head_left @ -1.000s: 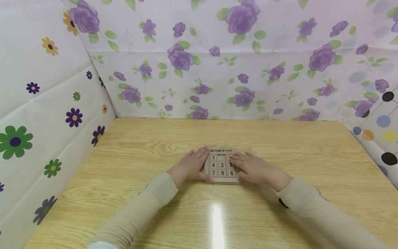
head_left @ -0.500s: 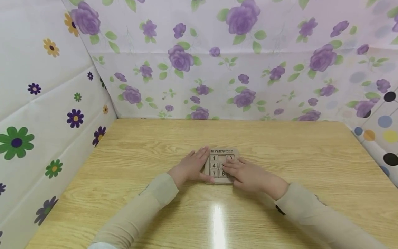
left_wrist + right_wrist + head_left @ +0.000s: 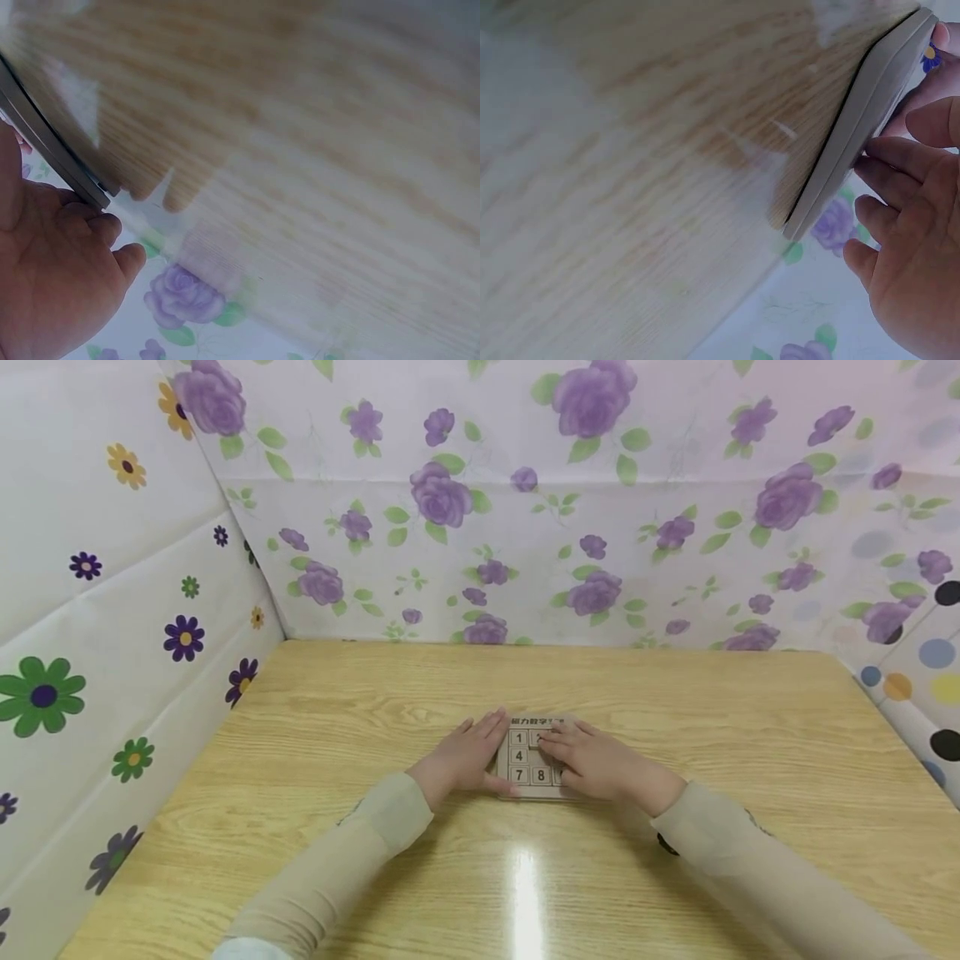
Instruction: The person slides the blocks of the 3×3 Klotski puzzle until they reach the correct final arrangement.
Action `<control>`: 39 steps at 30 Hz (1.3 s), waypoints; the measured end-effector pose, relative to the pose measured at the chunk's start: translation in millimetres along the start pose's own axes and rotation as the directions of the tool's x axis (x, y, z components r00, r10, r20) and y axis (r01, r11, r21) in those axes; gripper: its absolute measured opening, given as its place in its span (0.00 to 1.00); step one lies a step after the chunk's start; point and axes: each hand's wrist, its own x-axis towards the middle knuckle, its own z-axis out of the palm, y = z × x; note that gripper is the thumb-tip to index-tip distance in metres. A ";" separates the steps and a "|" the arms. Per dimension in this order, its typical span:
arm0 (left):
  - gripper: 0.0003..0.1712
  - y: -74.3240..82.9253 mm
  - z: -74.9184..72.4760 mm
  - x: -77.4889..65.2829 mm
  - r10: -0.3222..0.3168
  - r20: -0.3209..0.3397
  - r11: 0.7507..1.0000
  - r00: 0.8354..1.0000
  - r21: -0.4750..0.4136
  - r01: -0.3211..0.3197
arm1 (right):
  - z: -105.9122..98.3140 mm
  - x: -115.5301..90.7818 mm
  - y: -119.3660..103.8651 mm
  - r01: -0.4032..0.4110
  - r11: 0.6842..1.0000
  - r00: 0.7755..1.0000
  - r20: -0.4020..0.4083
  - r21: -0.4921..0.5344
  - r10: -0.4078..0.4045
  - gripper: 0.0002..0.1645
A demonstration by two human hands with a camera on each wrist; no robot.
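A sliding number puzzle (image 3: 541, 792) lies flat on the table, with dark characters along its far rim. Tiles 1, 4, 7 and 8 show plainly; the 2 tile (image 3: 536, 738) is in the top row beside the 1. Below it the middle square is a gap, and the right column is mostly covered. My left hand (image 3: 463, 756) rests along the puzzle's left edge, fingers straight, thumb at the near left corner. Across the right side lies my right hand (image 3: 600, 762), its extended fingertips on the 2 tile. In the right wrist view the fingers reach over the puzzle's side (image 3: 847, 135).
The wood-grain table (image 3: 360, 693) is glossy, with a bright reflection near the front. A floral sheet (image 3: 480, 510) hangs along the back, and patterned sheets flank both sides. Beige sleeves (image 3: 322, 868) cover both forearms.
My right hand has moved left from the right column onto the 2 tile. That tile has slid from the centre up into the top row gap. The left hand has stayed put.
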 end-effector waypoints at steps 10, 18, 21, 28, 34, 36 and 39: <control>0.67 -0.4 -1.3 0.4 -0.001 0.003 1.000 1.000 -0.003 0.001 | -0.8 -19.3 5.9 0.021 1.000 0.998 -0.067 -0.012 -0.022 0.30; 0.68 -0.8 -2.3 1.2 -0.010 0.007 1.000 1.000 -0.009 0.010 | -1.4 -34.1 5.1 0.015 0.999 0.997 -0.074 -0.035 -0.018 0.30; 0.68 -0.4 -1.5 1.1 -0.009 0.005 1.000 1.000 -0.014 0.009 | -1.0 -35.3 2.4 0.008 0.999 0.997 -0.072 -0.051 -0.012 0.29; 0.68 0.0 -0.6 0.8 -0.005 -0.003 1.000 1.000 -0.022 0.005 | 1.1 -32.1 -2.5 -0.001 0.995 0.998 -0.070 -0.098 -0.006 0.29; 0.68 0.8 -0.7 0.1 0.000 -0.008 1.000 1.000 -0.012 0.000 | 2.5 -27.8 -6.0 0.010 0.993 0.998 -0.064 -0.117 -0.018 0.29; 0.68 1.2 -0.9 0.2 -0.003 -0.005 1.000 1.000 -0.007 0.002 | 3.4 -26.4 -6.8 0.011 0.993 0.998 -0.061 -0.122 -0.019 0.30; 0.67 1.9 -1.6 0.1 0.000 -0.005 1.000 1.000 -0.003 0.000 | 4.1 -24.5 -8.0 0.007 0.993 0.998 -0.053 -0.115 -0.013 0.30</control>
